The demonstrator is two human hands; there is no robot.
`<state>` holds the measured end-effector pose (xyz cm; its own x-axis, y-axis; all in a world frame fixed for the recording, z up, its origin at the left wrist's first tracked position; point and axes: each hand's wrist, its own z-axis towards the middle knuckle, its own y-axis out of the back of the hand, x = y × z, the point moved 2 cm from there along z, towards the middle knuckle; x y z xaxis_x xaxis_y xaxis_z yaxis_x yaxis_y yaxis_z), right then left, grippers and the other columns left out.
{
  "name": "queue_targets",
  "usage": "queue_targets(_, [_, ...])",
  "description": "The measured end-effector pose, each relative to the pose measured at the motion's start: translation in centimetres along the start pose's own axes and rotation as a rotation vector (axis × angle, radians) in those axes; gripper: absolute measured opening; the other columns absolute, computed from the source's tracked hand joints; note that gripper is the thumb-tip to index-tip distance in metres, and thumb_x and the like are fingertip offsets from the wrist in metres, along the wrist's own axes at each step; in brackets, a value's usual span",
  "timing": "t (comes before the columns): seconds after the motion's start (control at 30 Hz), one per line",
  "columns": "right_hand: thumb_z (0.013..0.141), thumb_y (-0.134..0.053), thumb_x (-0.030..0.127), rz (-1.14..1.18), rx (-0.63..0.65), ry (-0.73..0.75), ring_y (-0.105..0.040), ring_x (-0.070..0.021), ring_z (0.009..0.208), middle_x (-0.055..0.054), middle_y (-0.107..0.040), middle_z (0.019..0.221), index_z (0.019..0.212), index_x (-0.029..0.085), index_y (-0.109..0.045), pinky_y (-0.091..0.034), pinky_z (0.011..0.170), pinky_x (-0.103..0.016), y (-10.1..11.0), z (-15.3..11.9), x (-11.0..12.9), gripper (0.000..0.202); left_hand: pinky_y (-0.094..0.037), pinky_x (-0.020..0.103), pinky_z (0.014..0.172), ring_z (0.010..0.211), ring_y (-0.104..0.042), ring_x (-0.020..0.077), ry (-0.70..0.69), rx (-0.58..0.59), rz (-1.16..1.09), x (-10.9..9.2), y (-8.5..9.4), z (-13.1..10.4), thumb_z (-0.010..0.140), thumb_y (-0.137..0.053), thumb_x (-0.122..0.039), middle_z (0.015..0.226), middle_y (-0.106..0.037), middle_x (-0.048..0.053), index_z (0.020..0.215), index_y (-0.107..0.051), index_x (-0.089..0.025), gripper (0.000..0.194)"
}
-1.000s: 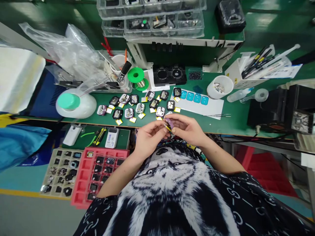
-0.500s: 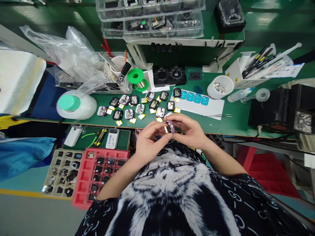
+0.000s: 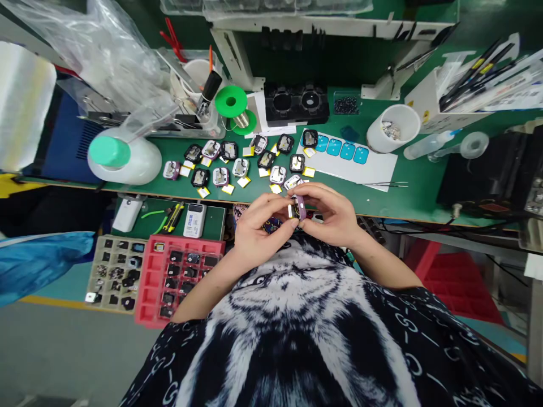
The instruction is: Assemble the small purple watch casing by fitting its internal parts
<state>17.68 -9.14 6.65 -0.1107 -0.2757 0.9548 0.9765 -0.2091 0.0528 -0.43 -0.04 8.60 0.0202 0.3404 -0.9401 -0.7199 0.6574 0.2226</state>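
Both hands are closed on one small purple watch case [image 3: 298,209], held just in front of the near edge of the green bench [image 3: 407,198]. The left hand [image 3: 259,229] pinches it from below and the right hand [image 3: 328,217] from above. Compared with a moment before, the case is turned more upright between the fingertips, its light face showing, so the person seems to be inspecting or fitting it, while the other cases [image 3: 237,164] lie in rows behind.

Green bench [image 3: 407,198]: watch cases [image 3: 237,161], white sheet [image 3: 365,167], tweezers [image 3: 382,184], probably solder spool [image 3: 231,104].
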Motion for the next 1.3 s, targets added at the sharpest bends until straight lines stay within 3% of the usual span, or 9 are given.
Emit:
queue_targets(0.13, [0.086,-0.074,0.015,0.003,-0.011,-0.016,-0.070,-0.0263,0.128,-0.007,-0.071,0.139,0.142,0.030,-0.071,-0.065,0.111,-0.047,-0.1,-0.3,-0.1,0.057,-0.062,0.032,0.089,0.099,-0.071,0.0164,-0.032,0.000,0.055,-0.2,0.0,-0.1,0.097,-0.081,-0.020,0.116,-0.075,0.007,0.128,-0.080,-0.025,0.031])
queue_targets(0.63, [0.085,-0.074,0.017,0.100,-0.034,-0.051,-0.072,-0.0219,0.120,-0.007,-0.071,0.134,0.137,0.027,-0.074,-0.066,0.108,-0.040,-0.2,-0.7,-0.3,0.052,-0.061,0.030,0.084,0.096,-0.070,0.0172,0.064,0.035,-0.012,0.0,-0.1,0.2,0.097,-0.083,-0.025,0.108,-0.074,0.006,0.119,-0.082,-0.025,0.022])
queue_targets(0.87, [0.086,-0.072,0.015,0.084,-0.034,-0.038,-0.073,-0.0216,0.121,-0.007,-0.070,0.136,0.139,0.028,-0.073,-0.066,0.108,-0.040,-0.2,-0.6,-0.2,0.054,-0.062,0.032,0.084,0.092,-0.069,0.0172,0.044,-0.033,0.032,0.0,-0.4,-0.3,0.095,-0.085,-0.027,0.108,-0.074,0.006,0.120,-0.083,-0.025,0.025])
queue_targets(1.0, [0.086,-0.070,0.017,0.015,-0.007,-0.058,-0.074,-0.0199,0.113,-0.006,-0.073,0.130,0.136,0.026,-0.074,-0.067,0.103,-0.038,-0.4,-0.4,-0.3,0.050,-0.063,0.030,0.077,0.085,-0.071,0.0155,0.224,-0.030,-0.088,0.1,-0.3,0.2,0.096,-0.085,-0.032,0.101,-0.075,0.005,0.107,-0.084,-0.023,0.014])
queue_targets(1.07, [0.090,-0.072,0.021,0.021,-0.001,-0.118,-0.075,-0.0177,0.103,-0.005,-0.075,0.124,0.134,0.024,-0.074,-0.068,0.097,-0.036,-0.5,-0.4,-0.6,0.044,-0.063,0.028,0.071,0.075,-0.072,0.0138,0.361,-0.004,-0.183,0.6,-0.3,0.4,0.100,-0.081,-0.038,0.098,-0.075,0.004,0.102,-0.084,-0.021,0.017])
queue_targets(1.13, [0.094,-0.075,0.026,0.080,-0.008,-0.216,-0.075,-0.0162,0.096,-0.005,-0.077,0.119,0.132,0.023,-0.074,-0.068,0.092,-0.034,-0.7,-0.5,-1.0,0.038,-0.063,0.027,0.067,0.070,-0.071,0.0124,0.404,-0.018,-0.192,1.1,-0.1,0.5,0.103,-0.078,-0.042,0.095,-0.075,0.004,0.101,-0.084,-0.020,0.022])
queue_targets(1.23, [0.097,-0.076,0.031,0.249,-0.031,-0.355,-0.075,-0.0154,0.090,-0.003,-0.078,0.108,0.127,0.022,-0.073,-0.068,0.085,-0.032,-1.0,-0.7,-1.7,0.032,-0.065,0.027,0.074,0.079,-0.074,0.0124,0.267,-0.092,-0.122,1.5,0.4,0.4,0.099,-0.084,-0.037,0.107,-0.073,0.005,0.114,-0.083,-0.022,0.021])
queue_targets(1.3, [0.097,-0.076,0.031,0.323,-0.036,-0.401,-0.074,-0.0141,0.085,-0.002,-0.077,0.103,0.124,0.021,-0.073,-0.067,0.078,-0.030,-1.1,-0.8,-1.8,0.029,-0.066,0.029,0.082,0.090,-0.075,0.0137,0.142,-0.076,-0.072,1.4,0.5,0.3,0.093,-0.090,-0.030,0.119,-0.070,0.005,0.127,-0.080,-0.026,0.036])
